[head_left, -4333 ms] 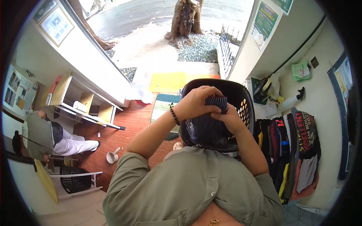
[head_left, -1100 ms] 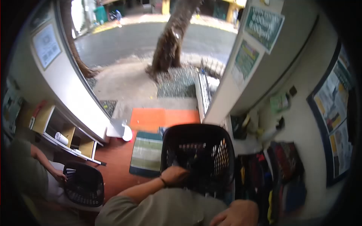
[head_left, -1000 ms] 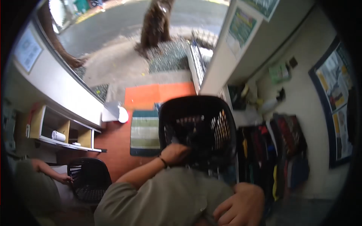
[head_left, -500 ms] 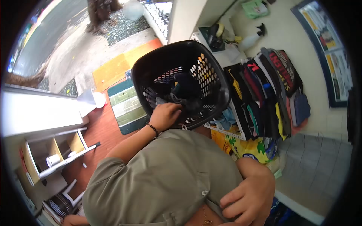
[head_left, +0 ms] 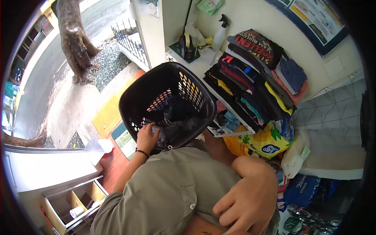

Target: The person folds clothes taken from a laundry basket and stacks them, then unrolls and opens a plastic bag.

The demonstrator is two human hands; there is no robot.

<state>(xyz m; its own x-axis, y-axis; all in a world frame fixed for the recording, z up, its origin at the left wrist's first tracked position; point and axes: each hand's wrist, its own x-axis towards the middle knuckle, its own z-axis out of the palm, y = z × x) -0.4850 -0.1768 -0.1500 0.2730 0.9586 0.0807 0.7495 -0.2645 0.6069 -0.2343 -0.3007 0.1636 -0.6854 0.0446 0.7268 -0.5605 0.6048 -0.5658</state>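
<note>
A black plastic laundry basket [head_left: 126, 102] with perforated sides is tilted against my front, its opening facing me. Dark clothes [head_left: 178, 107] lie at its bottom, and a grey cloth shows near my fingers. My left hand [head_left: 147, 137], with a dark beaded bracelet at the wrist, is hooked over the basket's near-left rim, fingers curled inside; the fingertips are partly unclear. In front of my chest, my right hand [head_left: 248, 201] is loosely bent with fingers apart and holds nothing. It is nearest to my olive shirt [head_left: 168, 188].
Folded clothes [head_left: 254, 76] are stacked on a white shelf unit to the right. A yellow bag [head_left: 256, 141] sits below. Behind stand a spray bottle [head_left: 220, 33] and tape dispenser [head_left: 188, 45]. A wooden compartment shelf [head_left: 72, 201] is at lower left; a doorway opens outside.
The view has turned, so the basket sits lower and further left, and more of the shelf and right side shows. My left hand keeps its place on the basket; my right hand stays before my chest.
</note>
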